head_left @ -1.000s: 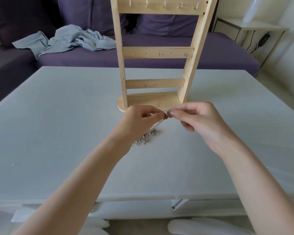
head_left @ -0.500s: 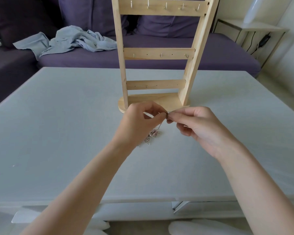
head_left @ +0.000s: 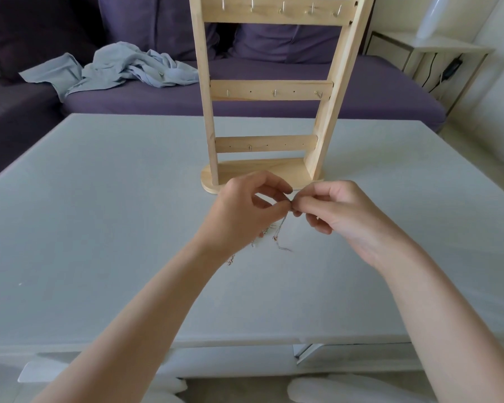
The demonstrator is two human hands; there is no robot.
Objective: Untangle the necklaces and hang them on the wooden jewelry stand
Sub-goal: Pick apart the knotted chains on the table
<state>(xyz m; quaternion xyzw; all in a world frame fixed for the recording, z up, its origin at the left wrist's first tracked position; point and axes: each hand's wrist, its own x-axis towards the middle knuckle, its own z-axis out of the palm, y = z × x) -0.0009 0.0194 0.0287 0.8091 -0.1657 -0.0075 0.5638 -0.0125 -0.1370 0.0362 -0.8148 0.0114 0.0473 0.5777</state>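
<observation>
At centre frame, the left hand [head_left: 242,210] pinches a thin strand of the tangled silver and rose-gold chain necklaces [head_left: 277,237], whose loose ends trail onto the pale grey table [head_left: 99,228] below. The right hand [head_left: 329,210] pinches the same strand, fingertips almost touching. Untangling is under way; next, probably, easing one chain free toward the pale wooden ladder-shaped jewelry stand [head_left: 271,90], upper centre, hooks bare.

Soft daylight comes from the right; shadows are weak. The picture is slightly blurred, and its edges bend outward.
</observation>
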